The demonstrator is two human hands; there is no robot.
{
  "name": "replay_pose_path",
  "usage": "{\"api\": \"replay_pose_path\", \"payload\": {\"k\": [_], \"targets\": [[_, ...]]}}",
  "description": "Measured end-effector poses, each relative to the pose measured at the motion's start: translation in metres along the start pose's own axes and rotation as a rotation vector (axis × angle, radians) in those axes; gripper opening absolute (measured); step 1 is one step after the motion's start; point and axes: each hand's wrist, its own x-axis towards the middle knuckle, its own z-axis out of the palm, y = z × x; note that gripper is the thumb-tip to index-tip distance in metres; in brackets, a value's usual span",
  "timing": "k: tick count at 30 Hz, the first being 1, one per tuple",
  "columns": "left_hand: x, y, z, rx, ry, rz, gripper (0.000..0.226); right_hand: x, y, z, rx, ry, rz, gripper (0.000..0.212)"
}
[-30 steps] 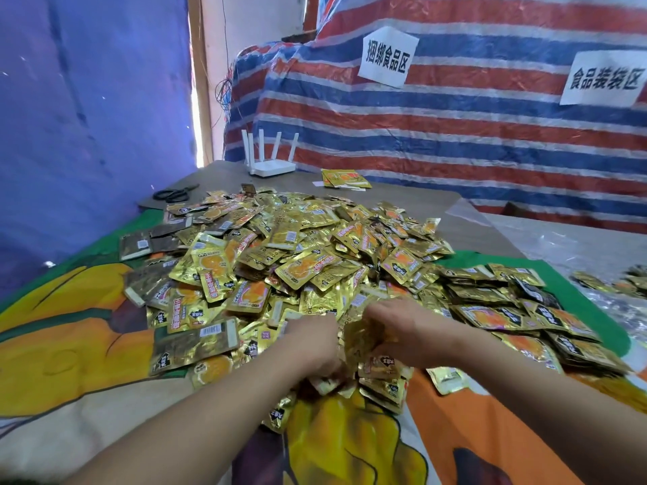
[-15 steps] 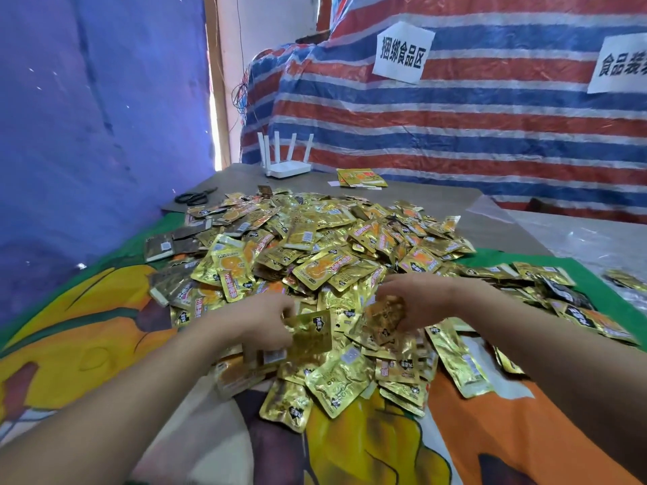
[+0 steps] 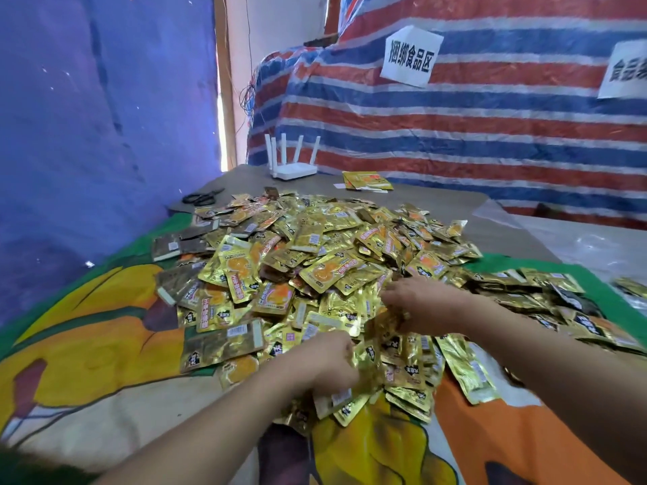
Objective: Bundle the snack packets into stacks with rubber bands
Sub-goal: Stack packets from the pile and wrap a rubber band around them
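A big heap of gold snack packets (image 3: pixel 315 260) with orange prints covers the middle of the table. My left hand (image 3: pixel 325 362) is at the heap's near edge, its fingers curled round several packets (image 3: pixel 364 362). My right hand (image 3: pixel 420 306) is just beyond and to the right, its fingers curled down into the packets (image 3: pixel 388 323) beneath it. A loose fan of packets (image 3: pixel 409 379) lies under and between both hands. I see no rubber band.
A colourful printed cloth (image 3: pixel 87 344) covers the near table. Black scissors (image 3: pixel 203 197) and a white router (image 3: pixel 294 171) sit at the far left. A small packet bundle (image 3: pixel 367 180) lies behind the heap. More packets (image 3: pixel 560 302) spread to the right.
The left hand has moved right, toward the right hand, and closed on packets at the heap's edge. The right hand has stayed on the heap.
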Motion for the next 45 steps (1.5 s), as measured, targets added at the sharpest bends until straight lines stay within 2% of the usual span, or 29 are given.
{"api": "replay_pose_path", "payload": {"k": [3, 5, 8, 11, 14, 18, 21, 23, 27, 29, 33, 37, 39, 45], "targets": [[0.010, 0.008, 0.023, 0.154, 0.016, -0.050, 0.052, -0.021, 0.011, -0.002, 0.260, -0.023, 0.146, 0.023], [0.014, 0.011, 0.033, 0.272, 0.066, -0.070, 0.054, -0.034, 0.022, -0.006, 0.342, -0.019, 0.207, 0.028], [0.016, 0.016, 0.041, 0.386, 0.147, -0.092, 0.069, -0.047, 0.031, -0.008, 0.387, -0.036, 0.252, 0.017], [0.016, 0.019, 0.046, 0.395, 0.188, -0.110, 0.068, -0.051, 0.032, -0.006, 0.383, -0.053, 0.277, 0.019], [0.014, 0.019, 0.046, 0.294, 0.202, -0.122, 0.069, -0.054, 0.030, -0.003, 0.409, -0.038, 0.300, 0.023], [0.006, 0.017, 0.039, 0.224, 0.229, -0.059, 0.070, -0.056, 0.030, -0.002, 0.367, 0.002, 0.286, 0.024], [0.000, 0.007, 0.030, 0.177, 0.203, -0.044, 0.075, -0.055, 0.029, -0.004, 0.322, -0.030, 0.269, 0.023], [-0.010, -0.003, 0.015, 0.109, 0.149, -0.061, 0.072, -0.053, 0.027, -0.007, 0.239, -0.069, 0.237, 0.021], [-0.023, -0.026, -0.028, -0.020, 0.088, -0.090, 0.058, -0.045, 0.015, -0.019, -0.108, -0.121, 0.044, 0.014], [-0.021, -0.033, -0.042, -0.013, 0.096, -0.131, 0.063, -0.034, 0.000, -0.023, -0.211, -0.128, -0.055, 0.011], [-0.002, -0.028, -0.033, 0.106, 0.122, -0.191, 0.073, -0.004, -0.031, -0.015, -0.309, -0.216, -0.200, 0.036], [0.014, -0.024, -0.010, 0.142, 0.221, -0.257, 0.054, 0.011, -0.041, 0.002, -0.292, -0.332, -0.231, 0.054], [0.017, -0.024, -0.002, 0.155, 0.254, -0.254, 0.048, 0.010, -0.041, 0.005, -0.272, -0.314, -0.254, 0.053], [0.016, -0.025, 0.010, 0.154, 0.421, -0.185, 0.053, -0.004, -0.033, 0.005, -0.300, -0.082, -0.292, 0.041]]}}
